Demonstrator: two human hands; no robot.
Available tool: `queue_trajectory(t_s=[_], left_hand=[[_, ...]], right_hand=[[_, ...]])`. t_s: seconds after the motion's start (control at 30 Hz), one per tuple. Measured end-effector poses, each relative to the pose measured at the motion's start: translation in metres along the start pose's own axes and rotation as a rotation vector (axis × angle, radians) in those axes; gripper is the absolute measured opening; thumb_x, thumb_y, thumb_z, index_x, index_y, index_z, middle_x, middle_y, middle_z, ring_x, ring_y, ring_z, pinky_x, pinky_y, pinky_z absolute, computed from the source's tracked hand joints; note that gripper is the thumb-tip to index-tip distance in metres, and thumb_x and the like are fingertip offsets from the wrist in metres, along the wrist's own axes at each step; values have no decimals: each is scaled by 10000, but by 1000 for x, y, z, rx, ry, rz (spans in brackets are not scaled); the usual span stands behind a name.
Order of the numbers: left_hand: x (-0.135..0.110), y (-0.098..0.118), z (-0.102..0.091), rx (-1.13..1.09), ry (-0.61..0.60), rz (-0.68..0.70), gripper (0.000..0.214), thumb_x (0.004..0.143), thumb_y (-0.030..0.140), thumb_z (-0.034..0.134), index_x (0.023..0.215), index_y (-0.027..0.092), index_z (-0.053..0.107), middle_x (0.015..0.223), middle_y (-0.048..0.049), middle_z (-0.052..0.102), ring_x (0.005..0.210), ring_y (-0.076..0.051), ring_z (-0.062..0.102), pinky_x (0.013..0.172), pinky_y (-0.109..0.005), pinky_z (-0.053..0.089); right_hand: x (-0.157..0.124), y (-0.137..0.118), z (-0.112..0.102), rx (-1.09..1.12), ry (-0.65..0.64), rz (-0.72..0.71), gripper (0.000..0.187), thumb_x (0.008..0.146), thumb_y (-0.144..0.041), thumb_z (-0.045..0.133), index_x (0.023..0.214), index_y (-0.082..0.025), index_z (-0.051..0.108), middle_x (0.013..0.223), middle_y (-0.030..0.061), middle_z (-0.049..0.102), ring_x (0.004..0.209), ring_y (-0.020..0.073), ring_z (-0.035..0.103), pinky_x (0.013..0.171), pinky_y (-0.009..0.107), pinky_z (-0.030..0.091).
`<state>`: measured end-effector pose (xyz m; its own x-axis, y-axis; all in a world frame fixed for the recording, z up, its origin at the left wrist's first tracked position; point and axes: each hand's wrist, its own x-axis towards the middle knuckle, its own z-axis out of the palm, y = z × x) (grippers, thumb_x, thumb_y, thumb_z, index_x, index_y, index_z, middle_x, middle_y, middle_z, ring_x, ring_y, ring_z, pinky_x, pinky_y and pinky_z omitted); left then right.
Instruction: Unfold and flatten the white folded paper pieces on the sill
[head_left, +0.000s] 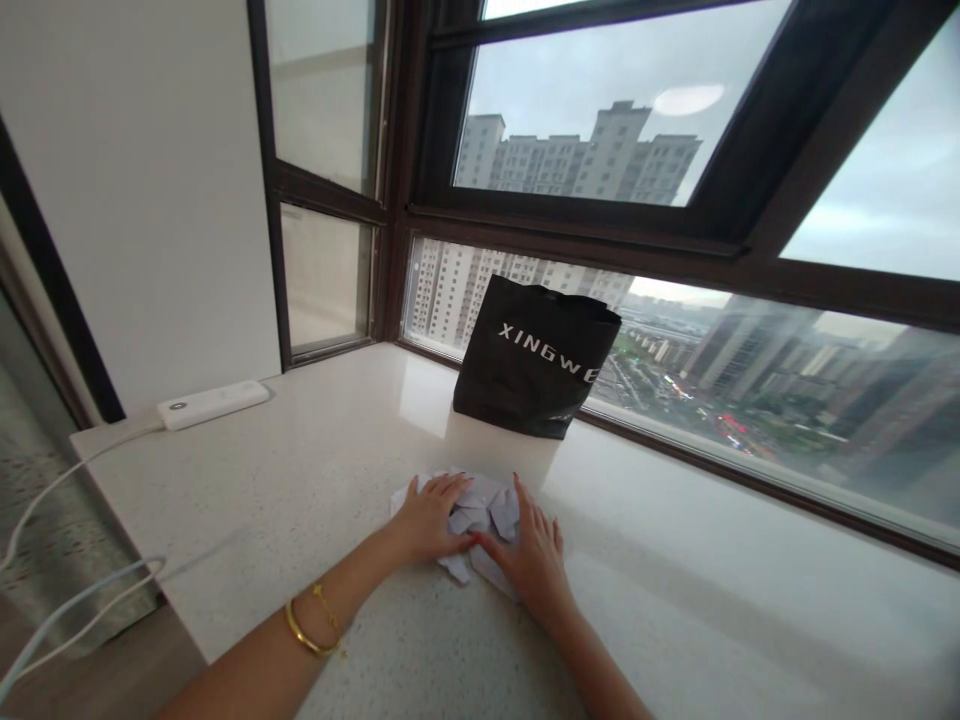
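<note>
A crumpled, folded sheet of white paper (482,508) lies on the pale stone windowsill counter (315,480). My left hand (429,516) rests flat on the paper's left part, fingers stretched out toward the window. My right hand (534,552) lies flat on the paper's right part, thumb pointing inward toward the left hand. Both hands press on the paper and hold nothing else. A gold bracelet (309,630) circles my left wrist.
A black bag with white letters (534,357) stands just behind the paper, against the window. A white power bank (212,403) lies at the far left with white cables (71,600) trailing off the counter's left edge. Dark window frames close the back.
</note>
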<state>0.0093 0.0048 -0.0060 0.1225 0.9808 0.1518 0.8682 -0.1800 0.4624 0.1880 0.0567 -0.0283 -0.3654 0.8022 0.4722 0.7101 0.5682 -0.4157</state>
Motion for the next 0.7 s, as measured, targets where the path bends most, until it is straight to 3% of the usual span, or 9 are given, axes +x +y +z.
queue_trajectory(t_s=[0.1,0.2,0.33,0.5,0.6,0.7], left_hand=[[2,0,2,-44,30,23,615,712,437,518,1268,254,330,1355,-70,342,1233,-250,289,1004,-519,141],[5,0,4,-134,89,101,511,741,306,493,1235,225,389,1323,-67,391,1214,-211,328,1020,-432,202],[8,2,-3,-302,170,230,458,779,195,406,1238,200,398,1311,-61,404,1203,-170,348,1017,-336,258],[3,4,-22,-356,370,208,439,844,283,328,1278,221,333,1368,-49,315,1263,-173,242,1048,-367,180],[3,0,-27,-342,443,77,543,818,442,380,1307,233,270,1411,-47,218,1302,-219,99,1047,-446,96],[5,-6,-24,-429,375,2,512,850,479,233,1296,234,289,1391,-45,273,1290,-197,167,1037,-423,158]], right_hand=[[-3,-2,1,57,-114,-81,805,671,-437,568,1343,-271,157,1190,87,517,1079,274,476,907,489,319],[-3,-5,3,193,-151,-174,623,740,-287,486,1316,-263,249,1083,57,589,982,210,550,843,375,417],[-2,-14,0,272,32,-186,421,802,-242,366,1221,-228,402,1126,78,557,1023,209,519,849,364,420],[0,-12,-7,134,259,-47,448,828,-367,342,1238,-190,366,1177,125,495,1106,257,424,903,472,323],[0,0,-1,49,263,31,539,813,-481,331,1255,-173,342,1248,147,432,1173,282,350,937,509,248],[-2,15,12,11,209,132,620,796,-560,280,1252,-147,352,1250,178,429,1200,312,318,945,546,193]])
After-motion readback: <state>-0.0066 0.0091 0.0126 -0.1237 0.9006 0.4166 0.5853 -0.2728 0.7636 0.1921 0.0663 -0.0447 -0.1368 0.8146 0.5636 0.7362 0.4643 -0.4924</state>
